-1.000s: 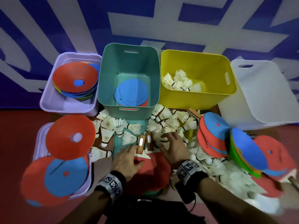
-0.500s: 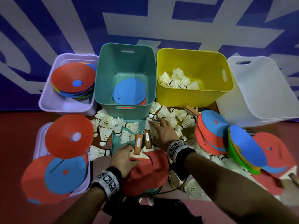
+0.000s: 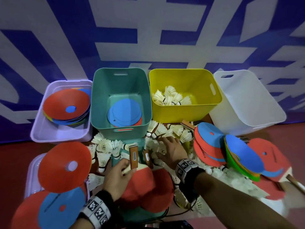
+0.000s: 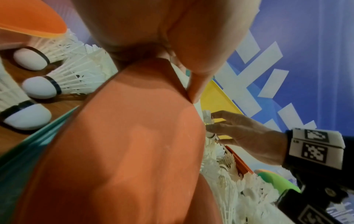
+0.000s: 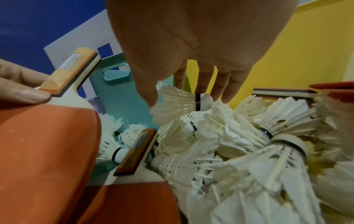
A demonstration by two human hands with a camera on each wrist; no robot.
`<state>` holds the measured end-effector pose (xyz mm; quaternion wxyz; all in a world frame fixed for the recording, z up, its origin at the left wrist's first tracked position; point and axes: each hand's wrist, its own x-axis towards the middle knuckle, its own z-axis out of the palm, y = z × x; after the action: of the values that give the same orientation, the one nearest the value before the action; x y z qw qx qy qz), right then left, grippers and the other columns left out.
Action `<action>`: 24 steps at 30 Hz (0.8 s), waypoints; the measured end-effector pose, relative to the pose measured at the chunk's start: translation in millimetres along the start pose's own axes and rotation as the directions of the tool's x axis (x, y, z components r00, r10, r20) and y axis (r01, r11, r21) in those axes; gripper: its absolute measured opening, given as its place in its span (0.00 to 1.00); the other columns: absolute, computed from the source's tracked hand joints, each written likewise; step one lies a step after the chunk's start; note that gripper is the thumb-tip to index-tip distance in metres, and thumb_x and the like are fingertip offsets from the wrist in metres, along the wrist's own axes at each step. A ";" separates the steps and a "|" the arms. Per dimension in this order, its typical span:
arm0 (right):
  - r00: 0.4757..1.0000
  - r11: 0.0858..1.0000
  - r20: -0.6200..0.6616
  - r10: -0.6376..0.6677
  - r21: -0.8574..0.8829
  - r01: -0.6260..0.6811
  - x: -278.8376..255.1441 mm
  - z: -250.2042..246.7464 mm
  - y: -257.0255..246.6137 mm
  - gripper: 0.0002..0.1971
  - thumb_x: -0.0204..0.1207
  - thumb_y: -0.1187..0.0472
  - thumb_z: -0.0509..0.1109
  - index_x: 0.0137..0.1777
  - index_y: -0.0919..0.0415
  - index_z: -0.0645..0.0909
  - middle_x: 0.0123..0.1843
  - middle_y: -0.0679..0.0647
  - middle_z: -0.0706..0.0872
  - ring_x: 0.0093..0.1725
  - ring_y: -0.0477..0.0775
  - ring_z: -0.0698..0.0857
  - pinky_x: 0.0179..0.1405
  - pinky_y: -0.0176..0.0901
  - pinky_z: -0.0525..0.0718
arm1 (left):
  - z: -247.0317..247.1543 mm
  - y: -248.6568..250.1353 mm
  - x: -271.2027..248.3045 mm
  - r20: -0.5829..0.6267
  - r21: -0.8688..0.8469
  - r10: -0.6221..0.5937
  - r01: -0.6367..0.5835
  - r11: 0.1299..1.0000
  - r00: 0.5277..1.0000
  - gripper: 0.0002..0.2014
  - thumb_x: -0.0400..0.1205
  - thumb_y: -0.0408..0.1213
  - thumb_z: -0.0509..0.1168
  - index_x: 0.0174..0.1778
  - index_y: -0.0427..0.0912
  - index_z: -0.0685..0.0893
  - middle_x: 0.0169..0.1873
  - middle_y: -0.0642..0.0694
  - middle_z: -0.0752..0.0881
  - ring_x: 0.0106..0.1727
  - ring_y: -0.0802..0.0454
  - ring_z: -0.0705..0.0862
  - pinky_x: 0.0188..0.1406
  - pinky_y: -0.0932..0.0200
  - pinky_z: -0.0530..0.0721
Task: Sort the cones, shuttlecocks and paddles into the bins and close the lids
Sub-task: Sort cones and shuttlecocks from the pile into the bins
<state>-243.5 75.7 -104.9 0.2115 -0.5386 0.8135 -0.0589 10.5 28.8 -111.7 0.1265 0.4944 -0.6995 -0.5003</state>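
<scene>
- Since a second ago the right hand (image 3: 170, 150) has left the paddle handles and reached farther out into the pile of shuttlecocks (image 3: 166, 131) in front of the yellow bin (image 3: 184, 116). Its thumb and fingers now close on one shuttlecock (image 5: 182, 101).
- The left hand (image 3: 118, 178) has stayed at the near paddle (image 3: 137, 184), thumb pressed by the wooden handle (image 3: 133, 157), fingers curled under the red face.
- This suggests shuttlecock sorting is resuming: the yellow bin holds only a few, and many still lie loose on the tabletop (image 4: 47, 106).
- Flat cones sit in the lilac tray (image 3: 49, 136) and the green bin (image 3: 99, 103); the white bin (image 3: 264, 116) looks bare, and lids are not on.
- The shuttlecocks have stiff white feathers, rounded pale tips and a dark band; the paddles have matte red rubber and bevelled wood handles; the cones are thin discs with centre holes.
</scene>
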 end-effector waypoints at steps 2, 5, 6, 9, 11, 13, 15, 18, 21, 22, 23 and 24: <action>0.999 0.998 -0.045 0.030 0.056 -0.028 -4.0 -1.4 2.9 0.29 0.72 0.40 0.70 0.74 0.42 0.71 0.71 0.52 0.78 0.71 0.61 0.71 0.65 0.56 0.79 | -2.6 7.2 4.3 -0.012 -0.059 0.007 -0.007 0.998 1.000 0.07 0.80 0.39 0.74 0.45 0.54 0.82 0.49 0.64 0.86 0.58 0.68 0.81 0.55 0.64 0.79; 0.992 0.991 -0.114 0.054 0.130 -0.039 -6.4 -4.2 6.2 0.28 0.72 0.40 0.70 0.71 0.42 0.73 0.66 0.51 0.81 0.68 0.60 0.74 0.62 0.55 0.79 | -3.6 13.1 11.4 0.001 -0.115 0.037 -0.037 0.993 0.999 0.06 0.79 0.39 0.75 0.46 0.53 0.85 0.48 0.61 0.89 0.57 0.67 0.83 0.54 0.66 0.79; 0.989 0.987 -0.129 0.069 0.153 -0.049 -6.4 -5.5 7.5 0.27 0.71 0.39 0.70 0.71 0.42 0.73 0.64 0.51 0.82 0.66 0.59 0.75 0.60 0.53 0.79 | -3.2 13.1 14.5 0.002 -0.117 0.049 -0.049 0.992 0.999 0.07 0.79 0.40 0.76 0.47 0.56 0.85 0.47 0.60 0.90 0.56 0.66 0.84 0.55 0.63 0.80; 0.990 0.980 -0.114 0.081 0.193 -0.058 -6.7 -7.9 12.5 0.28 0.71 0.36 0.70 0.71 0.43 0.74 0.61 0.50 0.83 0.64 0.58 0.77 0.56 0.51 0.79 | 0.1 19.7 19.2 0.030 -0.104 0.099 -0.096 0.990 0.995 0.06 0.78 0.41 0.76 0.46 0.55 0.87 0.44 0.61 0.91 0.51 0.65 0.87 0.53 0.61 0.83; 0.998 0.977 -0.039 0.047 0.209 -0.038 -5.6 -7.5 14.0 0.30 0.72 0.34 0.67 0.73 0.43 0.73 0.65 0.51 0.82 0.66 0.58 0.76 0.59 0.52 0.79 | 4.7 29.8 23.5 0.081 -0.128 0.111 -0.101 0.987 0.990 0.04 0.79 0.37 0.76 0.44 0.50 0.88 0.44 0.65 0.91 0.51 0.70 0.86 0.53 0.68 0.83; 1.000 0.966 -0.011 0.026 0.257 -0.023 -5.1 -7.5 15.0 0.30 0.74 0.31 0.60 0.73 0.42 0.73 0.68 0.50 0.82 0.68 0.57 0.76 0.62 0.54 0.80 | 12.8 35.9 29.4 0.117 -0.147 0.088 -0.071 0.987 0.989 0.06 0.79 0.35 0.75 0.43 0.51 0.88 0.44 0.71 0.89 0.52 0.75 0.85 0.51 0.77 0.78; 0.999 0.940 -0.049 0.023 0.342 -0.005 -6.4 -10.2 15.9 0.28 0.77 0.30 0.53 0.69 0.42 0.78 0.66 0.48 0.83 0.67 0.54 0.78 0.62 0.54 0.80 | 22.1 37.4 38.5 0.108 -0.175 0.068 -0.048 0.983 0.992 0.09 0.79 0.35 0.76 0.46 0.57 0.88 0.46 0.65 0.91 0.54 0.71 0.86 0.53 0.73 0.78; 0.997 0.876 -0.079 -0.016 0.479 0.052 -14.0 -18.6 13.4 0.26 0.76 0.30 0.56 0.61 0.44 0.83 0.59 0.43 0.85 0.60 0.46 0.80 0.59 0.48 0.80 | 36.6 49.4 50.8 0.114 -0.232 0.050 -0.023 0.973 0.992 0.06 0.79 0.35 0.75 0.47 0.50 0.89 0.47 0.59 0.92 0.52 0.66 0.88 0.53 0.68 0.80; 0.994 0.859 -0.071 -0.077 0.502 0.102 -24.5 -29.4 13.4 0.24 0.74 0.32 0.66 0.63 0.45 0.81 0.55 0.42 0.87 0.54 0.41 0.84 0.55 0.41 0.81 | 52.7 69.9 59.1 0.092 -0.405 0.005 0.033 0.914 0.996 0.10 0.80 0.33 0.75 0.55 0.43 0.86 0.51 0.49 0.93 0.56 0.54 0.90 0.59 0.57 0.84; 0.994 0.865 -0.080 -0.077 0.491 0.107 -26.0 -32.1 16.4 0.23 0.74 0.36 0.69 0.65 0.45 0.79 0.53 0.43 0.88 0.52 0.42 0.85 0.53 0.41 0.82 | 58.0 74.8 62.1 0.093 -0.447 -0.021 0.061 0.892 0.995 0.11 0.80 0.34 0.75 0.57 0.42 0.84 0.51 0.46 0.93 0.55 0.50 0.91 0.59 0.53 0.85; 0.992 0.863 -0.093 -0.082 0.492 0.117 -26.2 -34.9 21.3 0.20 0.76 0.42 0.71 0.66 0.44 0.78 0.49 0.43 0.88 0.48 0.42 0.86 0.50 0.42 0.83 | 62.8 77.9 64.8 0.096 -0.453 -0.040 0.080 0.888 0.995 0.12 0.80 0.35 0.74 0.57 0.43 0.83 0.50 0.44 0.93 0.54 0.48 0.91 0.58 0.51 0.85; 0.990 0.859 -0.103 -0.097 0.495 0.135 -25.8 -37.9 26.9 0.18 0.77 0.47 0.71 0.66 0.45 0.77 0.45 0.43 0.87 0.45 0.42 0.85 0.47 0.42 0.82 | 66.9 79.3 66.9 0.097 -0.431 -0.054 0.091 0.898 0.994 0.10 0.81 0.36 0.74 0.56 0.44 0.84 0.48 0.45 0.93 0.52 0.50 0.91 0.57 0.53 0.85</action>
<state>-273.3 105.0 -72.1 0.3093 -0.5108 0.7438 -0.3003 -111.3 13.3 -98.8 0.1858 0.4582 -0.5559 -0.6682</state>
